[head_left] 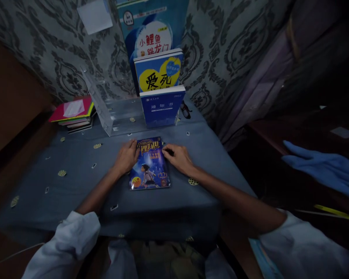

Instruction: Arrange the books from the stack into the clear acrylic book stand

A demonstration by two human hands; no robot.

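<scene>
A blue-purple book (pixel 151 164) with a cartoon figure on its cover lies face up on the cloth-covered table (pixel 78 186). My left hand (pixel 127 157) is at the book's left edge, thumb side toward it, fingertips resting against the upper part of the cover. On the opposite side, my right hand (pixel 178 157) is curled, its thumb and forefinger bent at the upper right edge. Both hands hold the book between them. The undersides of the fingers are hidden.
Behind the book, several upright books (pixel 163 108) stand in a clear acrylic rack (pixel 104 112). Dark glasses (pixel 185 110) lie to their right. A stack of books (pixel 75 112) sits at the back left. A blue glove-like object (pixel 322 166) is off to the right.
</scene>
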